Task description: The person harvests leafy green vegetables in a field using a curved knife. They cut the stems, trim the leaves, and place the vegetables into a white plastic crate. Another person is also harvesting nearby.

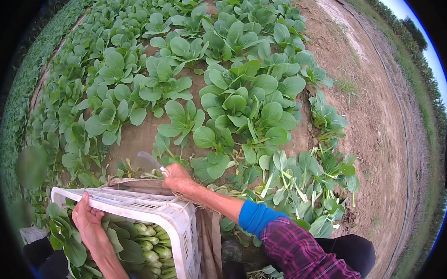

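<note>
My left hand (pixel 89 218) grips the upper rim of a white plastic crate (pixel 185 215), thumb over the edge. The crate leans on its side with its mouth towards me. Inside lie packed heads of bok choy (pixel 151 244), pale stem bases outward, with green leaves at the left. Just beyond the crate, my right hand (pixel 176 176) holds a knife (pixel 149 159), its blade pointing away to the left and blurred. Growing bok choy (pixel 181 119) stands past the knife. A brown cloth sheet (pixel 209 231) lies behind and beside the crate.
Cut bok choy leaves (pixel 292 178) lie on the ground right of my forearm. Rows of bok choy (pixel 115 65) stretch ahead and left. A bare dirt path (pixel 374 144) with a thin hose (pixel 403 120) runs along the right. Another white crate (pixel 33 235) shows at lower left.
</note>
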Available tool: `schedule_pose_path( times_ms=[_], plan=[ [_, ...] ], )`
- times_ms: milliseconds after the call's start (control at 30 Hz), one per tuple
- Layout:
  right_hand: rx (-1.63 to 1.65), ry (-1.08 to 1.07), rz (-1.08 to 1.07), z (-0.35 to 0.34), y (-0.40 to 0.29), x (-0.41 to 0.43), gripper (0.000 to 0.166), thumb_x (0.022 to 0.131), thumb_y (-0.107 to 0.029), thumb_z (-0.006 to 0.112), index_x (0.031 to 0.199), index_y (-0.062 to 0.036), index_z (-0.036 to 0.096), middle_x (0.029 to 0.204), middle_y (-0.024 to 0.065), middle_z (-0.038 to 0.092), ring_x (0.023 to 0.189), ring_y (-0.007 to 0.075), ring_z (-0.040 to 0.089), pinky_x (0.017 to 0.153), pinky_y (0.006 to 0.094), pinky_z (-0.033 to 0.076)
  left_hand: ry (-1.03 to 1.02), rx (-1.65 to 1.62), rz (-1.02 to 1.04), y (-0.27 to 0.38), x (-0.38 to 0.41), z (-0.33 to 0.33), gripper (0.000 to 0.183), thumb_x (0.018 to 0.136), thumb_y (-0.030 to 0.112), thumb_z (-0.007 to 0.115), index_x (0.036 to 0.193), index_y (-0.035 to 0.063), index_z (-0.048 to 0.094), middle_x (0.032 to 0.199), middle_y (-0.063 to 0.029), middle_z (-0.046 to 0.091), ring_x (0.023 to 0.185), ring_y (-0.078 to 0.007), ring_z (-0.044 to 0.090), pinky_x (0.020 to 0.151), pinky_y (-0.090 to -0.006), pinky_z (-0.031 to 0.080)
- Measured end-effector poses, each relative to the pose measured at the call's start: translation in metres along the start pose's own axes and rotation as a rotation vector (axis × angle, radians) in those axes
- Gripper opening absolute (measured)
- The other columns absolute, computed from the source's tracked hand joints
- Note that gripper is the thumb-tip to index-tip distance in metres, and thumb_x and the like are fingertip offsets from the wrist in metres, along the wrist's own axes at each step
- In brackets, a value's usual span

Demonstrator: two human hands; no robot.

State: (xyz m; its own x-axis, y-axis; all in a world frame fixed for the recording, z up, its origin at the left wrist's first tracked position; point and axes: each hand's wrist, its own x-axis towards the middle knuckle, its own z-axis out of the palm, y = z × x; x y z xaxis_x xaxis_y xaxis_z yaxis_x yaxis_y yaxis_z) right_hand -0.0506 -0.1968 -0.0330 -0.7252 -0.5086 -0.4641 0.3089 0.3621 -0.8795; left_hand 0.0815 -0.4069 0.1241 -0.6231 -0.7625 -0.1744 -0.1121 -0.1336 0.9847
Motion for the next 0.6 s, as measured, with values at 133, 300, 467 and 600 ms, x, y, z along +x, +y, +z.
schedule_pose_path(
  times_ms=[133,300,467,600],
  plan=[
    [-0.373,0.085,-0.202,-0.003,-0.009,-0.011,0.012,0.068,-0.006,0.057,0.072,0.0059,0.057,0.074,0.029,0.062,0.077,0.049,0.062,0.068,0.0537,0.047,-0.048,-0.049,-0.077,-0.003,0.01,-0.002,0.021,0.09,0.026,0.072,0.1,0.0087,0.066,0.08,0.0041,0.066,0.066,-0.0034,0.058,0.055,-0.0173,0.043],
    [-0.213,0.385,-0.278,-0.019,-0.043,-0.074,0.019,0.075,-0.01,0.058,0.085,0.005,0.053,0.073,0.0244,0.059,0.066,0.043,0.059,0.064,0.0494,0.049,-0.063,-0.119,-0.193,-0.019,0.032,-0.006,0.023,0.085,0.027,0.079,0.095,0.0085,0.068,0.077,0.0043,0.061,0.068,-0.0056,0.055,0.062,-0.0212,0.048],
    [0.558,0.353,-0.241,-0.049,-0.079,-0.202,0.025,0.092,-0.027,0.064,0.095,-0.005,0.052,0.069,0.0075,0.06,0.05,0.0079,0.052,0.038,0.023,0.038,-0.151,-0.183,-0.168,-0.018,0.043,-0.021,0.034,0.092,0.023,0.071,0.113,-0.0018,0.061,0.098,-0.0115,0.066,0.084,-0.0191,0.064,0.078,-0.0281,0.056],
    [0.709,0.452,-0.207,-0.062,-0.065,-0.314,0.025,0.095,-0.024,0.064,0.106,-0.0031,0.055,0.075,0.0143,0.067,0.043,0.0075,0.048,0.037,0.0235,0.037,-0.187,-0.156,0.097,0.04,-0.084,0.004,0.044,0.098,0.02,0.061,0.133,-0.0056,0.051,0.124,-0.022,0.062,0.103,-0.0255,0.067,0.089,-0.0343,0.056]
  ],
)
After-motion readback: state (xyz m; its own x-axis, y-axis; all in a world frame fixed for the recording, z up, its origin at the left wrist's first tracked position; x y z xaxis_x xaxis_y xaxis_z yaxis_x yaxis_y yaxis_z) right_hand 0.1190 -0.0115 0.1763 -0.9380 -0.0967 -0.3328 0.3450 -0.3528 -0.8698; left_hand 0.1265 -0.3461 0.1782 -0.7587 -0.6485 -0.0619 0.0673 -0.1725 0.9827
